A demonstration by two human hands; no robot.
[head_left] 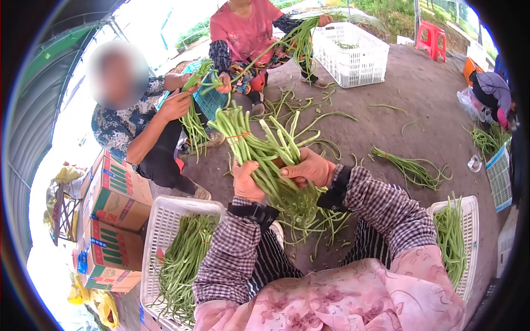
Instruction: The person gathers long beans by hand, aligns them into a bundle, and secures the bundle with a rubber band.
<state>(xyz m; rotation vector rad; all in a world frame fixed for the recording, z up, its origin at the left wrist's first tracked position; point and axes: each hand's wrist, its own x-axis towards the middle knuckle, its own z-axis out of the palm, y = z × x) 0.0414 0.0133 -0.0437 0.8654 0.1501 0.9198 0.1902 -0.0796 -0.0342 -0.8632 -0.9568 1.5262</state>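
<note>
My left hand [248,179] is closed around a bundle of long green beans [256,149], bound near its top by a red band [238,135]. Just to its right, my right hand [310,167] grips more long beans [281,138], whose ends stick up beside the bundle. The beans' lower ends hang between my forearms, above loose beans on the ground. A white crate [152,251] of long beans stands by my left arm, and a second white crate [471,231] with beans is at my right.
Two people sit ahead, each holding long beans. A white crate [359,63] and a red stool [432,41] stand behind. Cardboard boxes [118,220] are stacked at left. A tied bean bundle [411,167] lies on the ground at right; another person crouches at far right.
</note>
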